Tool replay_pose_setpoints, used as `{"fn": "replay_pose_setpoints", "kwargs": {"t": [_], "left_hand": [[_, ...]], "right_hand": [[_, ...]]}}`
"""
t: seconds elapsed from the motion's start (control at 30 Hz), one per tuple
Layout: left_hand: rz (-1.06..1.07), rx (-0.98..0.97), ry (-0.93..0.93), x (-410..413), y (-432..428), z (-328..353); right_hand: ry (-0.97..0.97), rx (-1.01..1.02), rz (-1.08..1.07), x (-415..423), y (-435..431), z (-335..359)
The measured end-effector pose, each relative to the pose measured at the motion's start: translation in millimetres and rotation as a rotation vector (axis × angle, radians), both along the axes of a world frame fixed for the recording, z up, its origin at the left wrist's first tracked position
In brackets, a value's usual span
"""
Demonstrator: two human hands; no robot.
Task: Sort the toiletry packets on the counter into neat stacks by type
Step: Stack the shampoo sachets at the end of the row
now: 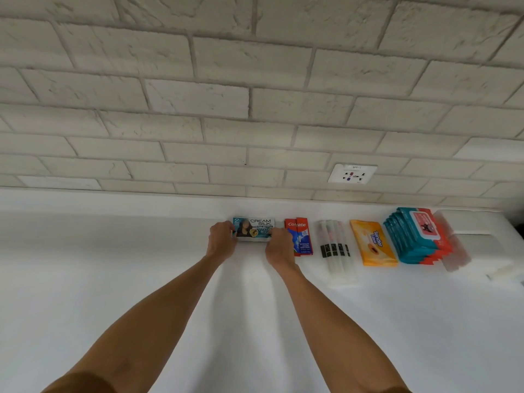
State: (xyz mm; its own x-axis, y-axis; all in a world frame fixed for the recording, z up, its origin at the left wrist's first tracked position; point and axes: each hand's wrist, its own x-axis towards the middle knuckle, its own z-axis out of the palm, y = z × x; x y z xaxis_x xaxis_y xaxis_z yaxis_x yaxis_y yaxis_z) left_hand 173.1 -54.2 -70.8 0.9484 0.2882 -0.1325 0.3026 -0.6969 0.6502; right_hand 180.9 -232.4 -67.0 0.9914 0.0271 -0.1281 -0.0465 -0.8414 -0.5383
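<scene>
Cream Silk packet (254,228), 2 side edges in pinch of left hand (221,236), right hand (279,246)

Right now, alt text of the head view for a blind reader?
The left hand and right hand hold Cream Silk sachets on the white counter. To their right: Colgate sachets, clear-wrapped white sticks, orange wipes, teal wipes.

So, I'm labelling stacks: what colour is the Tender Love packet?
The flat plastic Tender Love packet is orange-yellow; head view.

Cream Silk sachets (253,229) lie left of Colgate sachets (300,236), then perhaps toothbrushes (336,245).
</scene>
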Motion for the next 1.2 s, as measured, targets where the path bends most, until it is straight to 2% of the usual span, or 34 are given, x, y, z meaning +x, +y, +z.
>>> {"fn": "replay_pose_setpoints", "kwargs": {"t": [0.13,0.4,0.57,1.2], "left_hand": [[-0.114,0.094,-0.028,-8,-6,-6],[-0.248,0.148,-0.115,-28,-15,-20],[-0.316,0.176,-0.082,-34,-16,-25],[-0.381,0.295,-0.03,-33,-20,-26]], "right_hand": [[0.013,-0.058,0.025,-2,2,0],[-0.031,-0.15,0.079,-14,9,0],[-0.079,-0.204,0.182,-20,10,-15],[0.011,-0.265,0.193,-18,16,-16]]}}
